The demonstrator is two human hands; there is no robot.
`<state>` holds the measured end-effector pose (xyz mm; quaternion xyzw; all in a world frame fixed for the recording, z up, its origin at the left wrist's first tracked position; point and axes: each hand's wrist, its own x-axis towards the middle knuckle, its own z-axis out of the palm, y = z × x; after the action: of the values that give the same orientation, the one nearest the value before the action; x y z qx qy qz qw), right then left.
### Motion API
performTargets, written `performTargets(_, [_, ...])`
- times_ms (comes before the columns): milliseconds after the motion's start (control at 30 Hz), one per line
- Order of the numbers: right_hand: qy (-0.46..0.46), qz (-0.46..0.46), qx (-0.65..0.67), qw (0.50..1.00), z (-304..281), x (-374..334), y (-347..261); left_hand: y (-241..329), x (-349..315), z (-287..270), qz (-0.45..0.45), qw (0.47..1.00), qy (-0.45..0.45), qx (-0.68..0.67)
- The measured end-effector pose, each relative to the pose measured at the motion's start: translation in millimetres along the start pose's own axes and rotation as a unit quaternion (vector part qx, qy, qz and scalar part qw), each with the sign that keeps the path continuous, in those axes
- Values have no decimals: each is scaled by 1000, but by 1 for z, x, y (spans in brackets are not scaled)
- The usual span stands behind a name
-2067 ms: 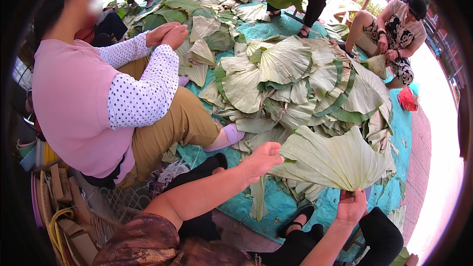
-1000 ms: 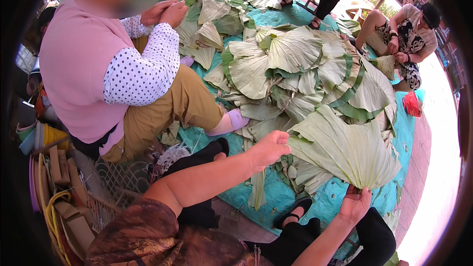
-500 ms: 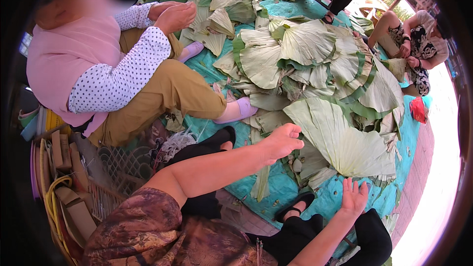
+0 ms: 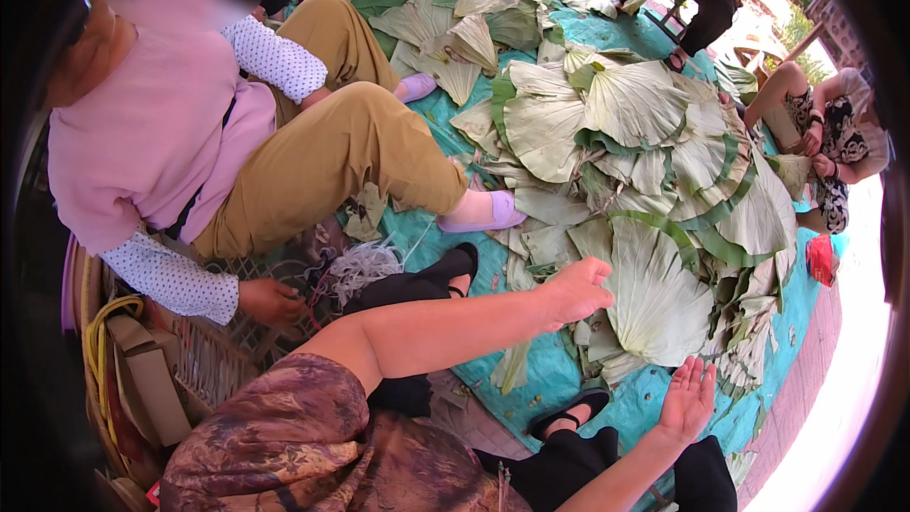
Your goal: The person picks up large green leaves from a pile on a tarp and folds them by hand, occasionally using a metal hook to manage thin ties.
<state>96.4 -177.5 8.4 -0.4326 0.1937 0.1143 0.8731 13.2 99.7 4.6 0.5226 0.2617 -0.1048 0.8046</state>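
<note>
My left hand reaches out above the near edge of a pile of lotus leaves, its back toward me, fingers loosely bent and the thumb apart. Nothing shows in it. Just beyond its fingertips, a broad pale-green lotus leaf lies fanned out on the pile. My right hand is near the front of that leaf, palm up with fingers stretched, and holds nothing. Farther back, large dried lotus leaves overlap in a heap. Whether the left fingers touch the leaf is hard to tell.
A teal tarp lies under the leaves. At left sits a person in pink, one hand over a plastic crate beside white string. Cardboard boxes stand lower left. Two other people with leaves sit at the far right.
The broad leaf has dropped lower onto the pile and looks narrower. The view has shifted slightly left. The neighbour in pink has lowered one arm to the crate. My hands keep nearly the same pose.
</note>
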Motion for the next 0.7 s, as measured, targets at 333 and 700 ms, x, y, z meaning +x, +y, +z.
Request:
performTargets(333, [-16, 21, -39, 999, 14, 2, 8, -4, 11, 25, 32, 999, -3, -42])
performTargets(700, [-36, 55, -8, 998, 24, -7, 7, 4, 16, 42, 16, 998, -11, -55])
